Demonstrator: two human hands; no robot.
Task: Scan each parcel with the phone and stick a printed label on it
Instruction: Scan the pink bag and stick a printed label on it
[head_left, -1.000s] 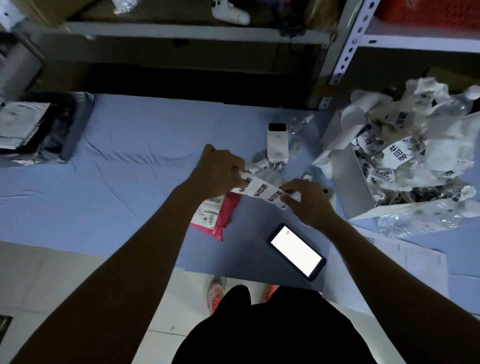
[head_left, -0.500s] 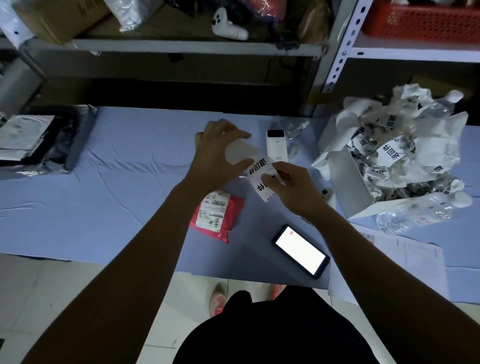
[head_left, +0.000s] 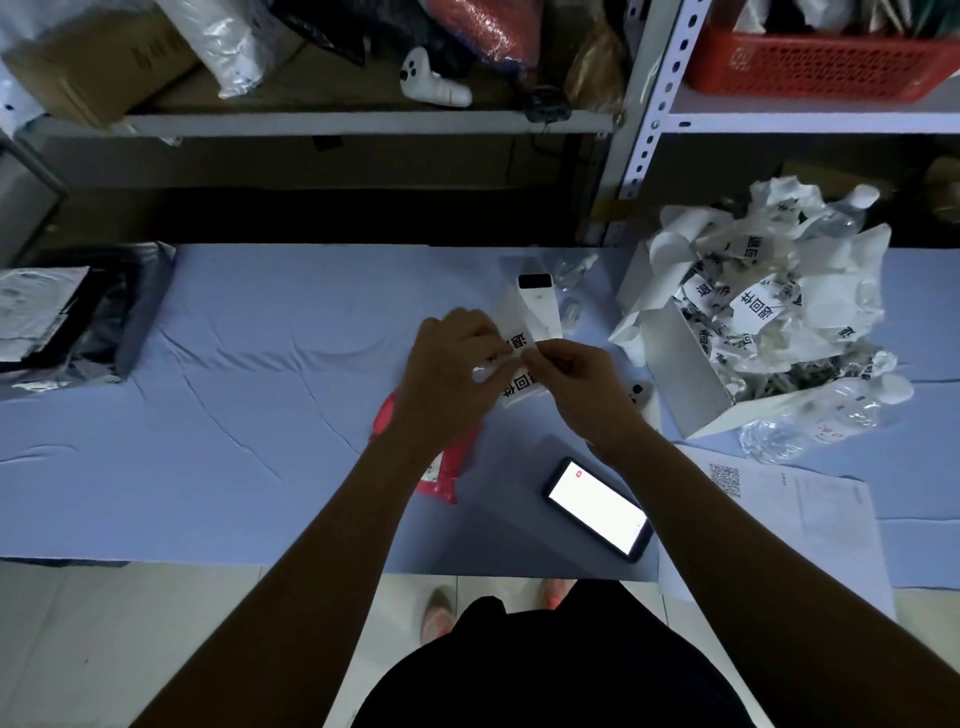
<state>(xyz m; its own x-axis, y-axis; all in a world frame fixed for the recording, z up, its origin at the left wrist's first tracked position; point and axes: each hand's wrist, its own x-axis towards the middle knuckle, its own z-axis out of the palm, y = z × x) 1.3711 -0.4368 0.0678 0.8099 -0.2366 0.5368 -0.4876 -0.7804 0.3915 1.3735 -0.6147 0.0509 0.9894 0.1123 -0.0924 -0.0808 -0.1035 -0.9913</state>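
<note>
Left hand (head_left: 452, 364): beyond the phone (head_left: 597, 509) and to its left; fingers curled, pinching one end of the printed label (head_left: 521, 387).
Right hand (head_left: 576, 384): straight beyond the phone; thumb and fingertips pinch the same strip. It cannot be told whether they grip the label face or its backing.
Printed label: held in the air between the two hands, beyond the phone, bent over on itself, black characters showing; not yet on a parcel.
Red parcel (head_left: 447, 480): flat on the blue cloth (head_left: 234, 415) just left of the phone, mostly hidden under the left forearm.
Phone: face up, screen lit, close to the front edge of the cloth; neither hand touches it.
White device (head_left: 540, 306): beyond the phone, past the hands; probably the label printer.
Waste box (head_left: 675, 364): right of and beyond the phone, overflowing with crumpled strips.
Step, as judged: freeing the label from its backing before sticking it down.
Risk 1: the bent strip may close on its own adhesive, since the hands are so near each other.
Risk 2: a fast or uneven pull may tear the label.
Risk 3: with the parcel hidden by the forearm, the label may land crooked or over the slip already on it.
Risk 4: a forearm dropping toward the parcel may nudge the phone off the near edge.
Risk 5: a freed backing may drop short of the waste box and clutter the cloth beside the phone.
</note>
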